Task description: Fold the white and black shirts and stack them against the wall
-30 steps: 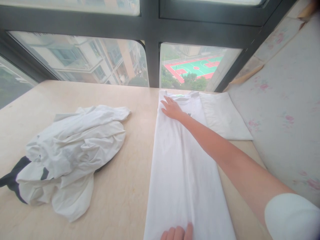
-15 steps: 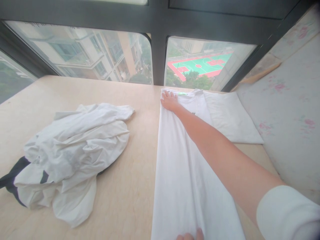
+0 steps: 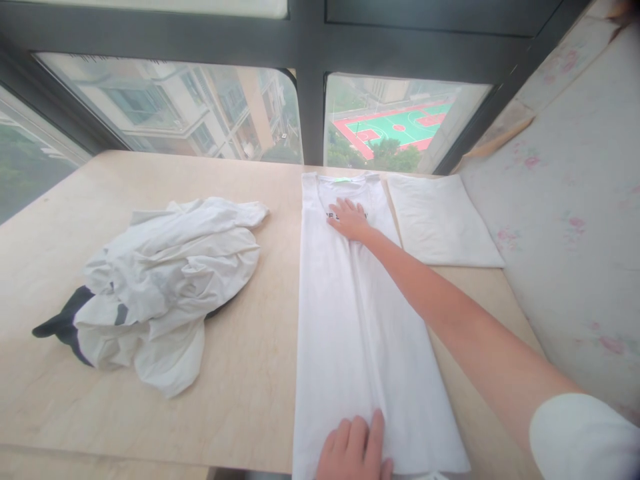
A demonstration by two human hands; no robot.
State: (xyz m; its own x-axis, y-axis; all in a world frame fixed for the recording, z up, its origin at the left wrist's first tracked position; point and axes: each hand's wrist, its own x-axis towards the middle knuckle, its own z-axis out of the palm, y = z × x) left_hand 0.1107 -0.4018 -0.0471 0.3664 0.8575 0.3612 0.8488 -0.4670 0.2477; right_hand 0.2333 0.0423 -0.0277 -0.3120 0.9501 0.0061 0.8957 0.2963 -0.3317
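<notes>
A white T-shirt [image 3: 330, 313] lies lengthwise on the light wooden surface, its sides folded in to a long strip. Its collar points at the window, and dark print shows partly below the neckline. My right hand [image 3: 350, 220] rests flat on the chest over that print, fingers spread. Near the hem, my left hand [image 3: 353, 448] lies on the cloth with its fingers stretched out; its wrist is cut off by the frame. A lengthwise crease runs between the two hands.
A folded white garment [image 3: 445, 223] lies right of the shirt, close to the floral wall [image 3: 555, 267]. To the left sits a crumpled heap of white clothes [image 3: 170, 287] with a black part [image 3: 70, 320]. Dark window frames [image 3: 311, 120] border the far edge.
My right hand has slid from the shirt's left shoulder down to the chest print. More of my left hand shows. The view has shifted, and a gap now separates shirt and folded garment.
</notes>
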